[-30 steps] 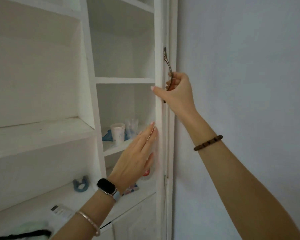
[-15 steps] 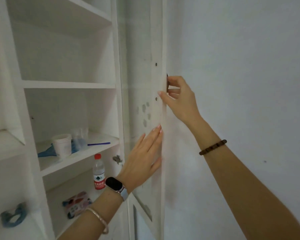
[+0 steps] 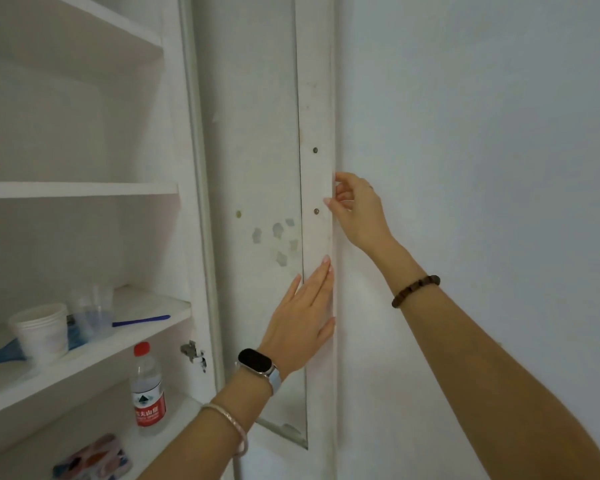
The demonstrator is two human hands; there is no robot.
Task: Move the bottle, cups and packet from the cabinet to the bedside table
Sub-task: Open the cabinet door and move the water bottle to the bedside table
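bottle (image 3: 148,386) stands upright, down and left of the flat left hand (image 3: 302,327); right hand (image 3: 359,213), farther off, grips the door (image 3: 316,116).

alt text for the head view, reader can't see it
Two hands hold a white cabinet door open, the left hand flat on its inner face, the right hand gripping its edge. Inside, paper cups stand on one shelf, a bottle and packet on the shelf below.

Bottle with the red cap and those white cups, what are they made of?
The bottle looks like clear, smooth plastic: you can see right through it above the red label. The white cups look like matte paper, dull and opaque, stacked with layered rims, though thin plastic can't be ruled out.
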